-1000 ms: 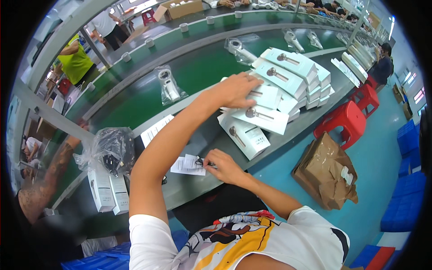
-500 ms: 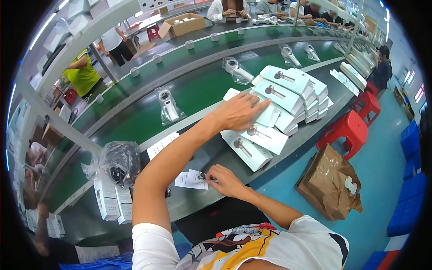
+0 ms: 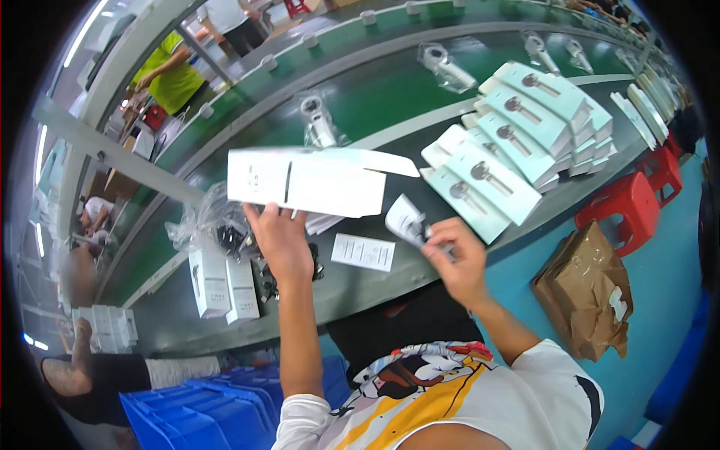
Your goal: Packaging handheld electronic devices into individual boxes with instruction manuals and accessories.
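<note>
My left hand [image 3: 283, 238] is closed on a long white box [image 3: 330, 184], raised above the bench; an end flap sticks out on its right. In my right hand [image 3: 459, 259], thumb and fingers pinch a folded paper leaflet [image 3: 403, 217] together with a small dark cable [image 3: 425, 231]. Another printed leaflet [image 3: 363, 252] lies flat on the bench between my hands. Partly hidden behind the left hand are more white papers [image 3: 322, 223] and a few dark cables [image 3: 316, 266]. To the right, pale green and white boxes [image 3: 491, 180] with a pictured device are piled up.
Bagged white devices [image 3: 444, 66] lie on the green conveyor [image 3: 375, 97]. A clear bag of dark cables [image 3: 225, 225] sits beside two upright boxes [image 3: 241, 289]. Red stools [image 3: 622, 210], a brown paper-covered carton [image 3: 585, 292] and blue crates [image 3: 202, 412] flank the bench.
My left hand has come back leftward from the pile, now carrying a box. My right hand has lifted a leaflet with the cable off the bench and moved right. The view has shifted.
</note>
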Demonstrator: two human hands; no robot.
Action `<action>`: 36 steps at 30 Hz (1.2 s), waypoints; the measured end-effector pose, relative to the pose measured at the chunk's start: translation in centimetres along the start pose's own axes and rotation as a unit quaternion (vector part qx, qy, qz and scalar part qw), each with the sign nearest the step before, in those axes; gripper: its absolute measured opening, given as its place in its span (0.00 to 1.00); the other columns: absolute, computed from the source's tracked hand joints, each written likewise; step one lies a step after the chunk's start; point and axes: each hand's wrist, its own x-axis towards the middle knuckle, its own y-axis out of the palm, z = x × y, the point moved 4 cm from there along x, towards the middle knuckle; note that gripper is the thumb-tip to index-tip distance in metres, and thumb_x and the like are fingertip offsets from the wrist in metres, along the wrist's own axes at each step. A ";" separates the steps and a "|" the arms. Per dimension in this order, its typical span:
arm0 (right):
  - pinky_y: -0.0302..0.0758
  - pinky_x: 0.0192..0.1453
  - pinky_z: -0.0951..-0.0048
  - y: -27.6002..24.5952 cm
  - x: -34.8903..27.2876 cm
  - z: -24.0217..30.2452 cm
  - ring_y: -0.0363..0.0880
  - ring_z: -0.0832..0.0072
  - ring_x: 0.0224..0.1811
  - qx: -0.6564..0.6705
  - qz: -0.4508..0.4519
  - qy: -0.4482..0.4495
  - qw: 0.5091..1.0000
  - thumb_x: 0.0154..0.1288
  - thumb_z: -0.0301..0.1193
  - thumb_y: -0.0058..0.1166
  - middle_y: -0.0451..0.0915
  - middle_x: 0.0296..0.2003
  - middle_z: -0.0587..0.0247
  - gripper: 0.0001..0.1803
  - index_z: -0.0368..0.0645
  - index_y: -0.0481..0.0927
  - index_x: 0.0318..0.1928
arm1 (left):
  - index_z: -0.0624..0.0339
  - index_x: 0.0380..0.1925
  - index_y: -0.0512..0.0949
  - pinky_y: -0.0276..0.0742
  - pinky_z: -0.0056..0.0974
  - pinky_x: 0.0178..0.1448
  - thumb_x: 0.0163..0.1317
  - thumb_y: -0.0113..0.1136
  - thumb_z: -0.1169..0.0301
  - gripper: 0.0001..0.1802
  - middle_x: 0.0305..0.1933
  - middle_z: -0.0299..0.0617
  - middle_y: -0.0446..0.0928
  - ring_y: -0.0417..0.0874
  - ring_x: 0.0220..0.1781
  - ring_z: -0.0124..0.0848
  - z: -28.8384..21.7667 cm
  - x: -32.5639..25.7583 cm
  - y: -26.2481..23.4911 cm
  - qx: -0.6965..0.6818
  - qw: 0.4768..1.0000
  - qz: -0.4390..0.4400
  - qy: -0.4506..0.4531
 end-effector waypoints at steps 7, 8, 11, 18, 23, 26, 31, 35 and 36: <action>0.74 0.40 0.74 3.1 3.1 1.0 0.79 0.70 0.37 -0.103 0.164 -0.110 0.975 0.52 0.15 0.59 0.78 0.36 0.56 0.08 0.35 0.79 0.35 | 0.53 0.70 0.49 0.71 0.46 0.63 0.65 0.50 0.62 0.36 0.64 0.49 0.64 0.70 0.63 0.41 -1.0 -4.2 -6.5 -0.036 0.995 -0.072 -0.061; 0.75 0.41 0.73 3.8 3.2 1.0 0.80 0.68 0.38 -0.104 0.187 -0.104 0.971 0.52 0.16 0.59 0.79 0.36 0.56 0.08 0.35 0.79 0.34 | 0.53 0.70 0.49 0.71 0.46 0.63 0.65 0.50 0.62 0.36 0.64 0.49 0.64 0.70 0.63 0.41 -1.2 -4.4 -7.1 -0.036 0.995 -0.077 -0.058; 0.76 0.42 0.72 4.6 3.2 1.5 0.81 0.66 0.37 -0.093 0.188 -0.073 0.975 0.53 0.17 0.59 0.80 0.36 0.56 0.07 0.35 0.80 0.34 | 0.53 0.70 0.50 0.71 0.45 0.63 0.65 0.50 0.62 0.36 0.64 0.49 0.64 0.70 0.63 0.40 -1.5 -5.0 -8.6 -0.050 0.994 -0.079 -0.052; 0.77 0.42 0.69 5.8 2.2 3.3 0.80 0.63 0.37 -0.149 0.185 -0.191 0.952 0.50 0.16 0.59 0.82 0.39 0.56 0.08 0.37 0.81 0.34 | 0.52 0.70 0.49 0.72 0.44 0.62 0.65 0.51 0.64 0.36 0.65 0.48 0.63 0.71 0.62 0.40 -1.1 -6.6 -9.2 -0.042 0.994 -0.083 -0.057; 0.77 0.43 0.65 8.0 1.6 3.2 0.80 0.57 0.41 -0.187 0.191 -0.283 0.921 0.47 0.16 0.57 0.81 0.40 0.54 0.14 0.38 0.81 0.38 | 0.52 0.70 0.48 0.73 0.44 0.61 0.64 0.51 0.64 0.36 0.66 0.47 0.63 0.70 0.63 0.41 -0.4 -7.8 -7.9 -0.040 0.993 -0.075 -0.082; 0.78 0.43 0.65 8.6 1.6 2.8 0.81 0.56 0.40 -0.149 0.220 -0.264 0.927 0.48 0.16 0.57 0.81 0.38 0.53 0.14 0.37 0.80 0.38 | 0.52 0.69 0.49 0.73 0.44 0.61 0.64 0.52 0.64 0.36 0.65 0.48 0.63 0.71 0.63 0.41 -0.7 -8.3 -8.1 -0.035 0.993 -0.073 -0.084; 0.76 0.37 0.63 9.1 2.2 3.3 0.80 0.55 0.33 -0.129 0.228 -0.198 0.944 0.46 0.16 0.56 0.81 0.31 0.52 0.12 0.35 0.81 0.36 | 0.52 0.68 0.49 0.73 0.46 0.62 0.64 0.51 0.64 0.35 0.65 0.48 0.63 0.71 0.63 0.41 -0.8 -9.7 -7.8 -0.044 0.989 -0.085 -0.111; 0.76 0.38 0.62 10.0 2.4 1.8 0.80 0.54 0.33 -0.117 0.268 -0.231 0.928 0.46 0.17 0.55 0.80 0.31 0.52 0.12 0.35 0.81 0.35 | 0.52 0.67 0.50 0.72 0.48 0.63 0.63 0.52 0.65 0.35 0.65 0.48 0.63 0.70 0.63 0.42 -0.7 -10.3 -7.5 -0.062 0.988 -0.095 -0.107; 0.75 0.39 0.62 10.3 2.6 1.6 0.79 0.54 0.34 -0.114 0.289 -0.250 0.917 0.46 0.17 0.55 0.80 0.32 0.52 0.12 0.36 0.81 0.36 | 0.52 0.67 0.50 0.72 0.48 0.63 0.63 0.52 0.65 0.35 0.65 0.48 0.63 0.70 0.63 0.42 -0.8 -10.4 -7.5 -0.071 0.987 -0.103 -0.098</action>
